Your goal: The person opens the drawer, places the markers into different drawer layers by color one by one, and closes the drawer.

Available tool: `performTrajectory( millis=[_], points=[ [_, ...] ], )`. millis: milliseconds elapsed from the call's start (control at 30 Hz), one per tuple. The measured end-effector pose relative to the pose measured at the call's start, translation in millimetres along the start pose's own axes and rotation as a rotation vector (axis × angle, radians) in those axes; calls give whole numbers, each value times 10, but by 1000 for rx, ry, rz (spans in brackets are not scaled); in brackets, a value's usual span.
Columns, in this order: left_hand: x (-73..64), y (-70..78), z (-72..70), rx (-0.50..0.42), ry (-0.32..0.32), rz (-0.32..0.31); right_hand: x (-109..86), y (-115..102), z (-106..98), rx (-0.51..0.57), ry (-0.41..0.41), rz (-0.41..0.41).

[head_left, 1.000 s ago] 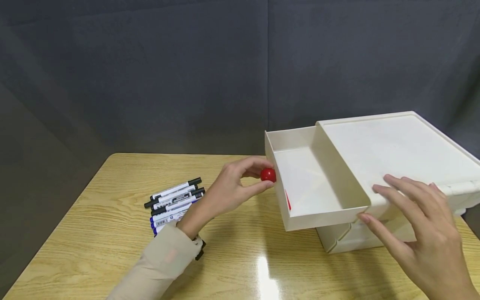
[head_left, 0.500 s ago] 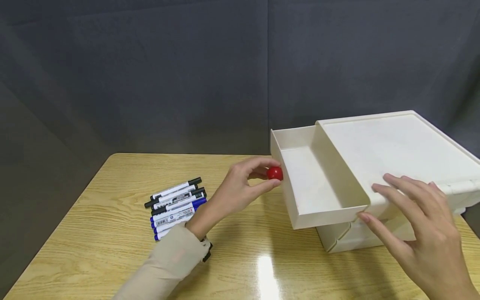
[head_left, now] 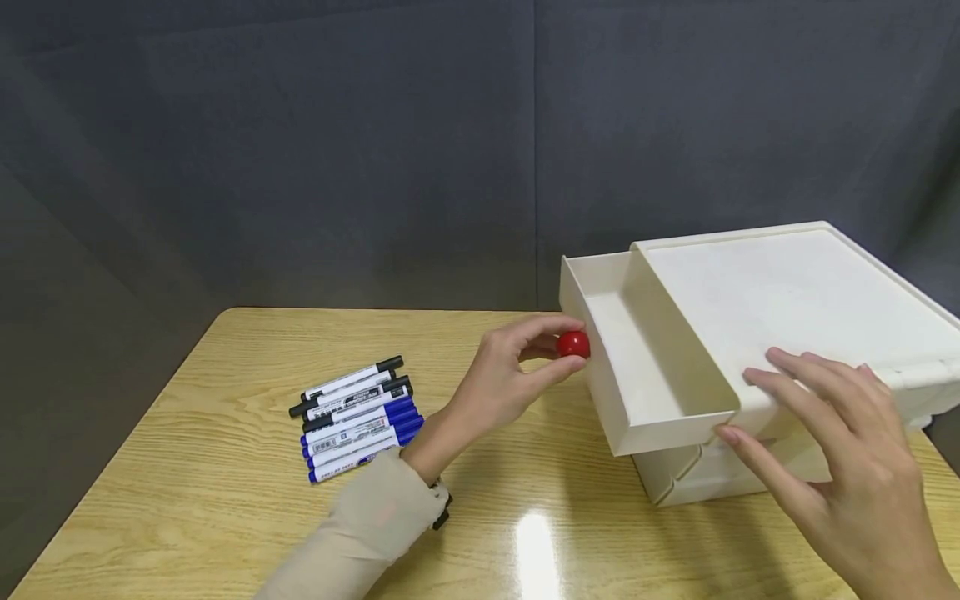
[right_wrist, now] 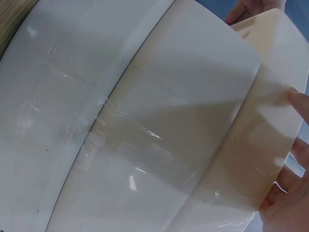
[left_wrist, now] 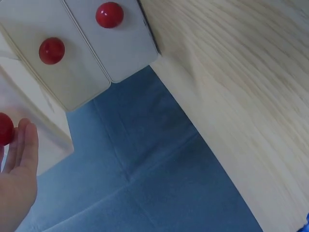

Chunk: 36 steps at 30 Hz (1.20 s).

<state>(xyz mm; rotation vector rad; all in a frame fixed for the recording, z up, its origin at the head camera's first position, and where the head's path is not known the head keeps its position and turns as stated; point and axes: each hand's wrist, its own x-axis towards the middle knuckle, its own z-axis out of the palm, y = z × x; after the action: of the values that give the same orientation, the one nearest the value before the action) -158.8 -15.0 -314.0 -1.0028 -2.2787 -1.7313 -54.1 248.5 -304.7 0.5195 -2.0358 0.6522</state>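
Note:
My left hand (head_left: 498, 379) holds a round red knob (head_left: 573, 344) between thumb and fingers on the front of the top drawer (head_left: 618, 375). That drawer stands partly pulled out of a white drawer cabinet (head_left: 787, 292). In the left wrist view the hand (left_wrist: 18, 179) is at the left edge by the same knob. Two more red knobs (left_wrist: 51, 50) sit on the closed drawers below. My right hand (head_left: 855, 467) touches the cabinet's near top edge, fingers on top and thumb on its side. The right wrist view shows the cabinet's smooth side (right_wrist: 164, 111) close up.
Several whiteboard markers (head_left: 352, 417) with black or blue caps lie side by side left of my left arm. The wooden table (head_left: 187, 500) ends at a dark curtain (head_left: 375, 167). The cabinet occupies the table's right side.
The left hand and the knob have moved right, sliding the drawer further into the cabinet. A small red strip seen inside the drawer's front wall is now out of sight. The right hand stays put.

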Motion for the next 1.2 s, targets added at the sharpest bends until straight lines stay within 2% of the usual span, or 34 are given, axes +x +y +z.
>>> performTrajectory(
  millis=[200, 467, 767, 1200],
  points=[
    [53, 0, 105, 3, 14, 5, -8, 13, -5, -8, -12, 4],
    [133, 35, 219, -11, -13, 13, -7, 25, -12, -16, -25, 6],
    [175, 53, 309, 17, -49, 24, -20, 35, -26, -39, -44, 9],
    [250, 64, 448, 38, -49, 18, -34, 34, -36, -53, -79, 33]
  ],
)
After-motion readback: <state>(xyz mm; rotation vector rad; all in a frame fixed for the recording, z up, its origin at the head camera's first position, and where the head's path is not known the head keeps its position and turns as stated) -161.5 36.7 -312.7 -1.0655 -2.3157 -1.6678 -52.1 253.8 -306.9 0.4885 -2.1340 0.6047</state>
